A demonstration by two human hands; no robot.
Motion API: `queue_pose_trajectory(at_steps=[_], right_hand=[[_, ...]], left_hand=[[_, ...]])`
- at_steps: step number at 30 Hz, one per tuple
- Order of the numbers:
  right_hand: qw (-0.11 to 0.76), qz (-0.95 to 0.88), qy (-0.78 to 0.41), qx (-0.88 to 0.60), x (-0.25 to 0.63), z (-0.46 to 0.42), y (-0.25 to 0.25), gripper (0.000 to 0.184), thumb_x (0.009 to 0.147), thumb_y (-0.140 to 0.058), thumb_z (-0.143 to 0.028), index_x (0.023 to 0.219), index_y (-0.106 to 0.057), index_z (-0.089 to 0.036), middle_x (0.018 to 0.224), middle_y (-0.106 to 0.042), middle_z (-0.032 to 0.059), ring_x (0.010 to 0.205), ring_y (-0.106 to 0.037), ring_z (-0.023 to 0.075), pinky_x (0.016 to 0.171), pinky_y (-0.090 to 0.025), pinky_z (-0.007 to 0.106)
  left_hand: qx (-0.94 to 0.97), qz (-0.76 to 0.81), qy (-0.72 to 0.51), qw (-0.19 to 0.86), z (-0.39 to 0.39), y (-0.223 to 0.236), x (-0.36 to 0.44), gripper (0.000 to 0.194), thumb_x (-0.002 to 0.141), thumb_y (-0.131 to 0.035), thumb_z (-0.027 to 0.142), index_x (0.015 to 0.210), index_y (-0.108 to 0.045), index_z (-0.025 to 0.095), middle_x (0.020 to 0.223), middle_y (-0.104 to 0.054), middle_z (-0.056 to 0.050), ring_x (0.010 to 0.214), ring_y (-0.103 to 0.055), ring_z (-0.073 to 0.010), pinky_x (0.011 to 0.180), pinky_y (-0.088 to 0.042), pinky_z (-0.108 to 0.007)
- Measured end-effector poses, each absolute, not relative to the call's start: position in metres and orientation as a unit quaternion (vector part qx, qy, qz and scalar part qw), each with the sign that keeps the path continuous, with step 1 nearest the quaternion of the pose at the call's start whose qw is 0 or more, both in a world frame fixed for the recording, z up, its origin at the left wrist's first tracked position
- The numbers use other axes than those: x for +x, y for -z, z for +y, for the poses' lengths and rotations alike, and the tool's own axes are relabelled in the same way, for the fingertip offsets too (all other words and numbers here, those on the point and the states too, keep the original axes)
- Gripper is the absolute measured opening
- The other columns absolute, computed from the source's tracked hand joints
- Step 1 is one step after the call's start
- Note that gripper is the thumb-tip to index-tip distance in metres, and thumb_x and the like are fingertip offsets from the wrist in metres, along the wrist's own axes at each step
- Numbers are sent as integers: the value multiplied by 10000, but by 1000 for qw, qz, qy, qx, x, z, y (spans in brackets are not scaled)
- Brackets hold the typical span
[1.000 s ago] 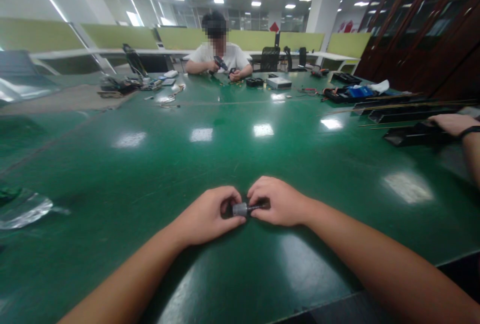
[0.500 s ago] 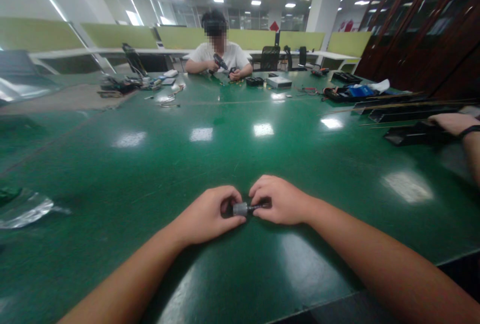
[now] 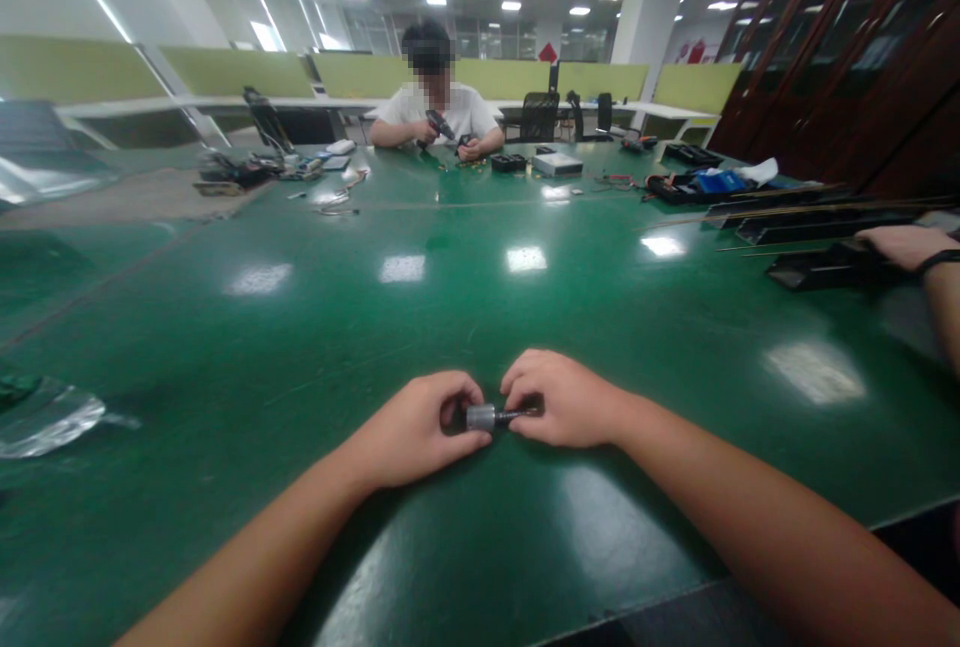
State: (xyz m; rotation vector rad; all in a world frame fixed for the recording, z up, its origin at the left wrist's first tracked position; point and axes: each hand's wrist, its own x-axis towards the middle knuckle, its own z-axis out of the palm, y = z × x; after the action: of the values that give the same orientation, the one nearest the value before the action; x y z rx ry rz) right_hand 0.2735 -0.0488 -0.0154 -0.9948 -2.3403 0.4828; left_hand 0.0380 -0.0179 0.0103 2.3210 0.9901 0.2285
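Note:
Near the front of the green table (image 3: 360,337), a short grey metal cylinder (image 3: 480,417) with a thin dark shaft (image 3: 513,415) lies level between my hands. My left hand (image 3: 424,427) is closed around the cylinder's left end, thumb below and fingers above. From the other side, my right hand (image 3: 559,402) grips the dark shaft between thumb and fingers, and its tip is partly hidden in the palm. The piece is too small to tell its exact kind.
Across the table a person (image 3: 435,117) holds a power drill (image 3: 441,125). At the right, another person's hand (image 3: 904,247) rests on black metal channels (image 3: 832,265). Clear plastic (image 3: 56,417) lies at the left, and tools and cables (image 3: 232,170) sit at the far left.
My right hand has shifted very slightly to the right along the shaft's direction. My left hand and the grey cylinder stay in place.

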Motion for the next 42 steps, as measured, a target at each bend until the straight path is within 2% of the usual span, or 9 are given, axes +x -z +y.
queue_pose_trajectory(at_steps=[13, 42], right_hand=[[255, -867, -183, -387, 279, -51, 12, 58, 757, -748, -168, 806, -749, -198, 1009, -730, 52, 974, -644, 208, 925, -490, 356], [228, -870, -177, -399, 292, -50, 4, 69, 759, -746, -150, 813, -766, -189, 980, -727, 55, 952, -643, 201, 918, -498, 351]], left_hand=[[872, 373, -90, 304, -19, -14, 38, 234, 790, -718, 380, 882, -667, 170, 741, -624, -9, 669, -581, -176, 596, -401, -260], [878, 366, -97, 292, -18, -15, 37, 236, 779, -729, 388, 847, -665, 171, 735, -606, -3, 662, -546, -161, 599, -390, -250]])
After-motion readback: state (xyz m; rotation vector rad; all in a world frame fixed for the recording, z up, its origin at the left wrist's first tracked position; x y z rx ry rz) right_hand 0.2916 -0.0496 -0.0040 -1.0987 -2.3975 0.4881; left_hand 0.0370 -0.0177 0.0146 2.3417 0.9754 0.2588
